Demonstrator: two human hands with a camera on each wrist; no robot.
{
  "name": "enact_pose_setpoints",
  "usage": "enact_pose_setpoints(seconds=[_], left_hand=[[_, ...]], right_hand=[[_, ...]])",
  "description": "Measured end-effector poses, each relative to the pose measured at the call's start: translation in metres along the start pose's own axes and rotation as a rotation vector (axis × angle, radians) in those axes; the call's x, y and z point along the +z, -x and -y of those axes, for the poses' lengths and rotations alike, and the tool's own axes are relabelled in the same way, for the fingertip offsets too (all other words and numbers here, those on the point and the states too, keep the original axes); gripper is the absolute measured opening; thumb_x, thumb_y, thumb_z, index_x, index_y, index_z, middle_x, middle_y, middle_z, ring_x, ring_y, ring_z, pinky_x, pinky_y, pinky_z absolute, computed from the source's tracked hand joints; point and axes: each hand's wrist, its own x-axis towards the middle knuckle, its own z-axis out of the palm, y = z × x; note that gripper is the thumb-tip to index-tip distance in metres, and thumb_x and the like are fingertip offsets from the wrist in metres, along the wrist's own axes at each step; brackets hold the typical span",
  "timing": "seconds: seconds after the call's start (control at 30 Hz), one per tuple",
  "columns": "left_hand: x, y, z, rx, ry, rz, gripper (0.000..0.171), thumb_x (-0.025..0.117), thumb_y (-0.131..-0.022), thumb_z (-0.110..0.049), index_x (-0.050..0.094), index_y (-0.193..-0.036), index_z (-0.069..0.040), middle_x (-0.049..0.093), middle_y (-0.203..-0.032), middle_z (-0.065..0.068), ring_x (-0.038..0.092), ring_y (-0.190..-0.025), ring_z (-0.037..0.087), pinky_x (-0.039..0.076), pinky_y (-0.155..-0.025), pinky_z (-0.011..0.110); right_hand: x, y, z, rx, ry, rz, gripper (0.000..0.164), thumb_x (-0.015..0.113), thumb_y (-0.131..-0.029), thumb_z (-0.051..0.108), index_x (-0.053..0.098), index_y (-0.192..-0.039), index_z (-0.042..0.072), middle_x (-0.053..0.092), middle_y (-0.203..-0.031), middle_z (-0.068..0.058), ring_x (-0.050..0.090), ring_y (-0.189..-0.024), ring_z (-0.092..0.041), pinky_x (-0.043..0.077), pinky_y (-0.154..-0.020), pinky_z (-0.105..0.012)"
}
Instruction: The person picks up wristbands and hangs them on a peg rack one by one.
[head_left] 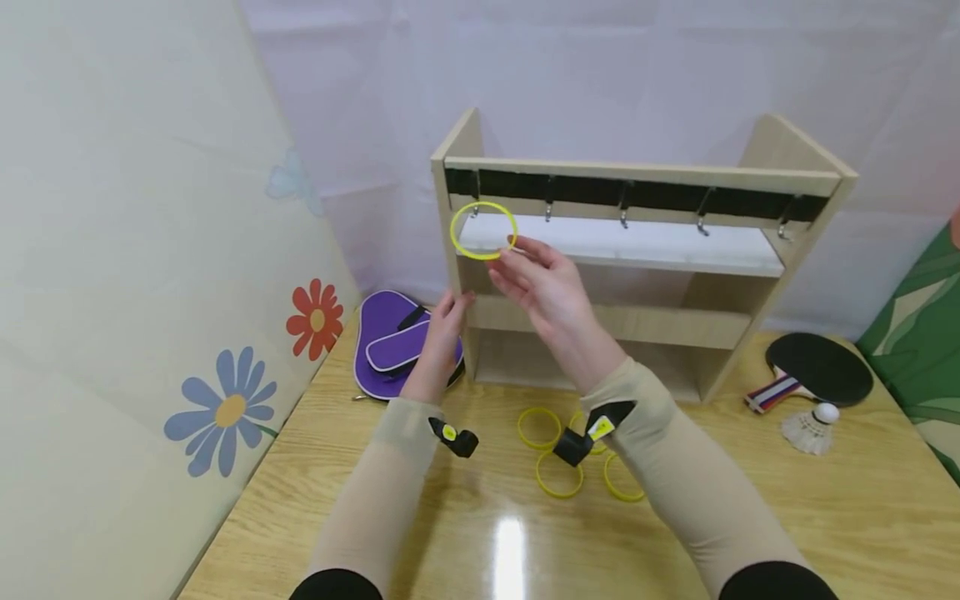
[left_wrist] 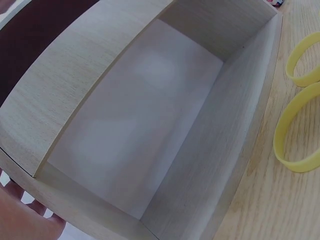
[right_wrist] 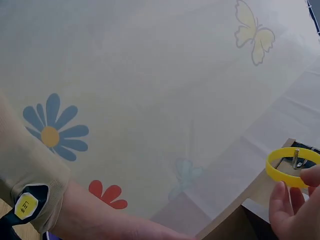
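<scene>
Head view: where's the yellow ring?
– Pinched in right hand, in front of leftmost hook; contact unclear. Left hand is at the rack's side panel, can't tell if gripping.
– Step?
– Looks like hanging; next probably needs looping over the hook tip.

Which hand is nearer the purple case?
Left: the left hand is beside the purple case, against the wooden rack. The right hand is farther away, holding a yellow ring in front of the rack.
</scene>
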Motion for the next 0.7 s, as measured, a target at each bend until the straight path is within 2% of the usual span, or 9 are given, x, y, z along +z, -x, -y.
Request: enact_pose_setpoints(seconds=[0.1,0.2,0.33,0.57,0.7], left_hand=[[0.0,0.0,0.001,0.008,0.001,-0.003,0.042,0.05,-0.099,-0.024,0.053,-0.138,-0.009,0.058,-0.121,0.011,0.051,-0.114,0.02,0.038,-0.107,0.038],[0.0,0.001,0.002,0.012,-0.002,-0.007,0.041,0.05,-0.099,-0.024,0.054,-0.137,-0.009,0.059,-0.117,0.01,0.052,-0.112,0.02,0.039,-0.105,0.037],[0.0,0.001,0.002,0.007,-0.013,-0.005,0.044,0.05,-0.098,-0.025,0.053,-0.139,-0.01,0.058,-0.123,0.012,0.05,-0.116,0.021,0.037,-0.107,0.039],[-0.001,0.001,0.0,-0.008,-0.017,0.007,0.045,0.05,-0.098,-0.026,0.051,-0.14,-0.011,0.055,-0.13,0.015,0.047,-0.123,0.025,0.033,-0.112,0.044],[-0.001,0.001,-0.001,-0.012,-0.008,0.005,0.047,0.05,-0.097,-0.026,0.051,-0.142,-0.012,0.054,-0.132,0.015,0.046,-0.123,0.025,0.033,-0.112,0.043]], right_hand=[[-0.002,-0.003,-0.003,0.004,0.015,-0.021,0.025,0.06,-0.092,-0.007,0.058,-0.115,0.001,0.063,-0.103,-0.011,0.069,-0.082,-0.017,0.058,-0.076,-0.025],[-0.004,-0.005,-0.006,0.001,0.028,-0.027,0.029,0.061,-0.092,-0.007,0.057,-0.12,0.0,0.062,-0.107,-0.011,0.069,-0.084,-0.018,0.058,-0.078,-0.025],[-0.006,-0.006,-0.008,0.0,0.043,-0.029,0.036,0.061,-0.091,-0.007,0.056,-0.126,0.0,0.063,-0.111,-0.01,0.068,-0.087,-0.018,0.058,-0.08,-0.025],[-0.007,-0.007,-0.012,0.012,0.056,-0.02,0.035,0.06,-0.092,-0.007,0.058,-0.126,0.0,0.065,-0.109,-0.009,0.069,-0.087,-0.017,0.058,-0.08,-0.025],[-0.007,-0.007,-0.013,0.017,0.044,-0.005,0.035,0.059,-0.092,-0.009,0.059,-0.126,-0.001,0.065,-0.107,-0.009,0.07,-0.087,-0.018,0.058,-0.079,-0.025]])
